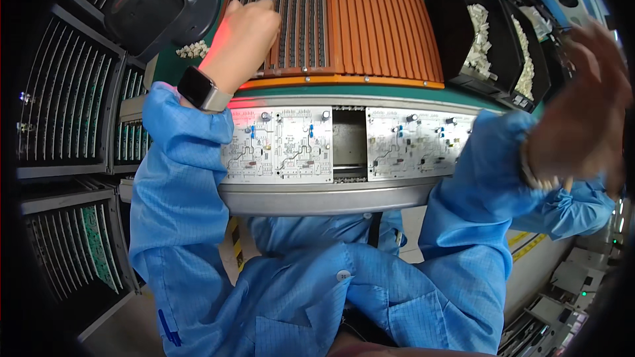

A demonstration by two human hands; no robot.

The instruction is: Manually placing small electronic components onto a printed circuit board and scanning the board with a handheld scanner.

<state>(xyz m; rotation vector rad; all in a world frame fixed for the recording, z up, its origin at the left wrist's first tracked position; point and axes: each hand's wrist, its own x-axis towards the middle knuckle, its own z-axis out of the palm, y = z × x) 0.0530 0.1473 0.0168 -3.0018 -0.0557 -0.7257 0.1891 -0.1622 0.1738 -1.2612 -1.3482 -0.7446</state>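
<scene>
My left hand (250,34) reaches over the left part of a slotted orange rack (387,36), whose channels there hold rows of black components (304,16). Its fingers are curled in, and the fingertips are hidden, so any small part in them does not show. My right hand (589,102) is raised at the far right, beyond the black bins, smeared by motion with its fingers apart and nothing visible in it. Below the rack, white circuit boards (304,149) lie in a metal rail, with more white boards (405,145) right of a gap.
A black scanner-like device (145,10) stands at the back left, near loose white connectors (192,49). Black bins (450,10) at right hold white connectors (477,39). Racks of upright boards (66,92) line the left side. A blue sleeve of another person (575,208) shows at right.
</scene>
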